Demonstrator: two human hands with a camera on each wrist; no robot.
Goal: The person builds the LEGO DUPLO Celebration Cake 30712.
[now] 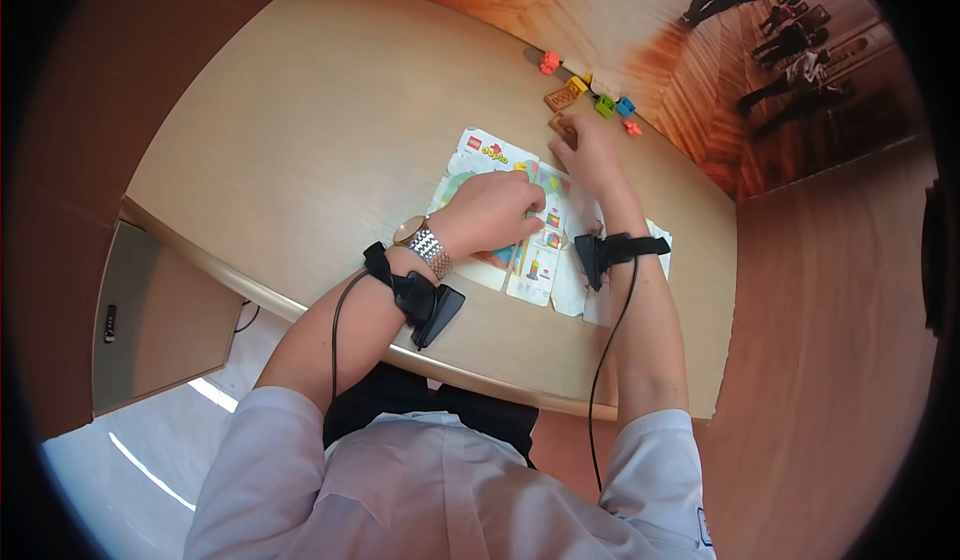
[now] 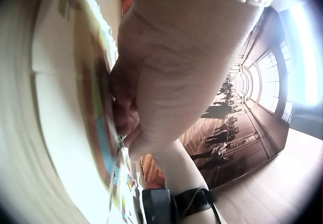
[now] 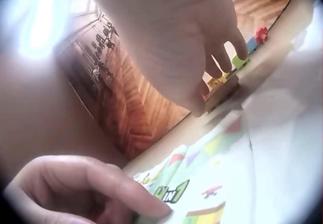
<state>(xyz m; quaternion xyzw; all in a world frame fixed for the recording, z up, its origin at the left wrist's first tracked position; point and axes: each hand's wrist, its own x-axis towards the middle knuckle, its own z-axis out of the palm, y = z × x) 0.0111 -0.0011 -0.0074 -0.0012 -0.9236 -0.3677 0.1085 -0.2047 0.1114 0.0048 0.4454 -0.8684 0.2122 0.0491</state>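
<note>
Cabinet (image 1: 155, 320) with a dark handle stands at the far left, below the edge of the pale wood-look desk (image 1: 250, 110). Next come the left forearm's black strap with its wrist camera (image 1: 430, 310) and a metal-banded wristwatch (image 1: 410, 230). The left hand (image 1: 488, 212) lies over the printed Lego Duplo leaflet (image 1: 530, 275), its fingers loosely bent and grasping nothing; in the right wrist view its index finger reaches out and rests on the paper. The leaflet lies spread on the desk, its colourful panels and toy pictures showing around the hand, its creases visible.

Beyond the leaflet's upper edge, a coral-red piece (image 1: 549, 62) sits near the mural wall (image 1: 610, 20). Just right of it are a brown marked block (image 1: 560, 99) and, touching or nearly touching that, a yellow brick (image 1: 577, 85). Nearer the leaflet, the right hand (image 1: 595, 160) pinches a smaller-looking brown piece (image 1: 560, 123) with thumb and fingers, its other fingers spread; whether the piece is off the desk, I cannot tell. Farther right, a green brick (image 1: 604, 106) and a blue brick (image 1: 626, 107) sit near each other, with a coral flower-shaped piece (image 1: 633, 128) just beside the blue one. Another black strap (image 1: 635, 248) circles the right forearm.
</note>
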